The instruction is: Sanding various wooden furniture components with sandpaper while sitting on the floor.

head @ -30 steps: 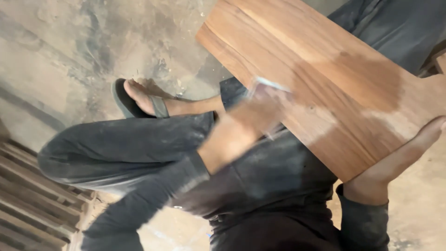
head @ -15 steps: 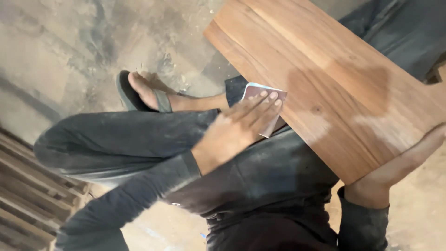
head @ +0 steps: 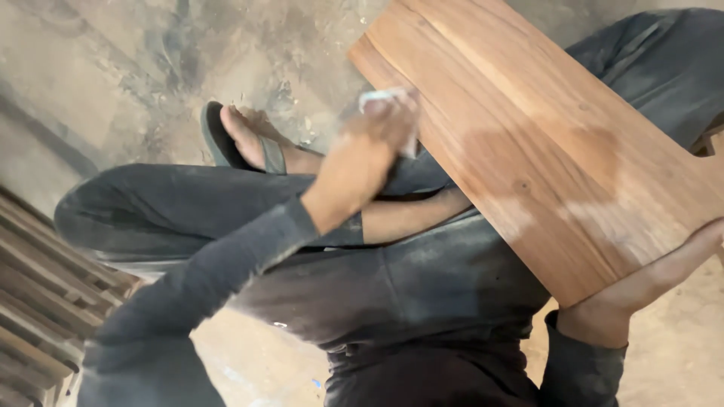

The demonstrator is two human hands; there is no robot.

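A long reddish-brown wooden plank (head: 528, 143) lies slanted across my lap, with paler rubbed patches on its face. My left hand (head: 369, 151) presses a small pale sheet of sandpaper (head: 385, 98) against the plank's left edge, near its far end; the hand is motion-blurred. My right hand (head: 641, 290) grips the plank's near end from underneath, fingers wrapped along the lower right edge. Both arms are in dark, dusty sleeves.
My legs in dusty dark trousers (head: 188, 211) are crossed beneath the plank, one foot in a dark sandal (head: 241, 139) resting on the dusty concrete floor (head: 113, 68). Stacked wooden slats (head: 38, 286) lie at the lower left.
My left hand slid the sandpaper off the plank's face to its left edge, then up toward the far end. The right hand kept its hold.
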